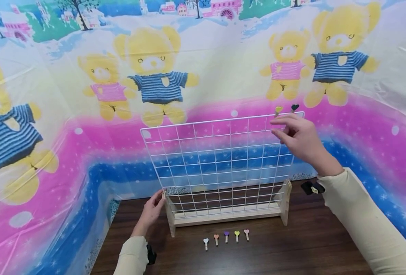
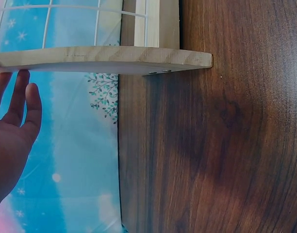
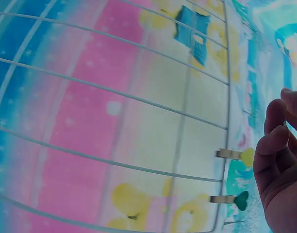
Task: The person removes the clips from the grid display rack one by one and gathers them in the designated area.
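A white wire grid (image 1: 223, 144) stands upright in a wooden base (image 1: 228, 219). My left hand (image 1: 151, 209) touches the outer face of the base's left side panel (image 2: 105, 54) with extended fingertips. Near the grid's top right corner is my right hand (image 1: 300, 135), its fingers loosely bent and nothing seen between them. Two heart clothespins, a yellow one (image 3: 233, 155) and a dark green one (image 3: 231, 199), are clipped on the top wire, just beyond that hand. The yellow one is closer to the fingertips, and they are apart from it.
In front of the base, a row of small heart clothespins lies on the dark wooden table (image 1: 275, 254): white (image 1: 206, 242), orange (image 1: 216, 239), purple (image 1: 226, 236), yellow (image 1: 237, 235) and pink (image 1: 246, 234). A bear-printed cloth (image 1: 216, 88) hangs behind and along the sides.
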The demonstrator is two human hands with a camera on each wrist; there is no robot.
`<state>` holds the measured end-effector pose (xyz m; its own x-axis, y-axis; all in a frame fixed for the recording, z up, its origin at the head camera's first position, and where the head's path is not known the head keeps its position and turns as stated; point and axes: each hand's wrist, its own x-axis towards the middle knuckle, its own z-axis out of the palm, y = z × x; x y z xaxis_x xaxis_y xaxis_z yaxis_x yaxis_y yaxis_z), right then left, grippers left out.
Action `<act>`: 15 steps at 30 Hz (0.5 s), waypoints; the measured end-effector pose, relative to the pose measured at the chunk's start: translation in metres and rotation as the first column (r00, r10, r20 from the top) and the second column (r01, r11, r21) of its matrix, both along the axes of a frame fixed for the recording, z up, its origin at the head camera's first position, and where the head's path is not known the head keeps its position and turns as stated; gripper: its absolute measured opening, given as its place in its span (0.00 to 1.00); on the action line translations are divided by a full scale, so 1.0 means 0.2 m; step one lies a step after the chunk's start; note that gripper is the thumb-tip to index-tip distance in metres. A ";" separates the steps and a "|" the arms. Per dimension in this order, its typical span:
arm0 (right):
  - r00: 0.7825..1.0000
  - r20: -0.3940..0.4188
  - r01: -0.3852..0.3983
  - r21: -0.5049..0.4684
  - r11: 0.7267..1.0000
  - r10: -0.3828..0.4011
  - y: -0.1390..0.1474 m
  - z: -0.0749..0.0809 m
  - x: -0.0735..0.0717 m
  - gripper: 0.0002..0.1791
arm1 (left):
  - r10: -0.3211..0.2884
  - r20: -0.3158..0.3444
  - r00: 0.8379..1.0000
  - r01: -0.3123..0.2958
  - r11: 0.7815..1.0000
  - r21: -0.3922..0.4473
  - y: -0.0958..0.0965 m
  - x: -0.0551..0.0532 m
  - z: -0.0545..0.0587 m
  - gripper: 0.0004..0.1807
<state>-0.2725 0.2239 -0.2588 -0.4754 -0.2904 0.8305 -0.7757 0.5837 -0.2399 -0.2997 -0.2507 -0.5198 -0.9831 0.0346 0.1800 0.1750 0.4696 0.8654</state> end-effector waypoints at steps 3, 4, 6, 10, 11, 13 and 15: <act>1.000 0.000 0.010 -0.037 0.999 -0.010 0.00 0.06 -0.02 0.16 | 0.003 0.018 1.000 -0.004 1.000 0.010 0.00 0.00 0.00 0.24; 1.000 0.003 0.013 -0.049 0.999 -0.013 0.00 0.07 -0.02 0.16 | 0.001 0.020 1.000 -0.001 1.000 0.009 0.00 0.00 0.00 0.24; 1.000 0.016 0.023 -0.068 0.997 -0.022 0.00 0.10 -0.03 0.16 | -0.002 0.023 1.000 0.002 1.000 0.003 0.00 0.00 0.00 0.24; 0.994 0.082 0.077 -0.076 0.994 -0.071 0.00 0.15 -0.05 0.18 | -0.006 0.023 1.000 0.006 1.000 0.006 0.00 0.00 0.00 0.24; 0.990 0.108 0.098 -0.070 0.993 -0.090 0.00 0.15 -0.06 0.18 | -0.009 0.019 1.000 0.009 1.000 0.002 0.00 0.00 0.00 0.24; 0.979 0.163 0.132 -0.057 0.990 -0.121 0.01 0.16 -0.07 0.19 | -0.009 0.016 1.000 0.009 1.000 0.001 0.00 0.00 0.00 0.24; 0.967 0.211 0.156 -0.041 0.987 -0.144 0.02 0.16 -0.09 0.20 | -0.006 0.015 1.000 0.006 1.000 0.000 0.00 0.00 0.00 0.24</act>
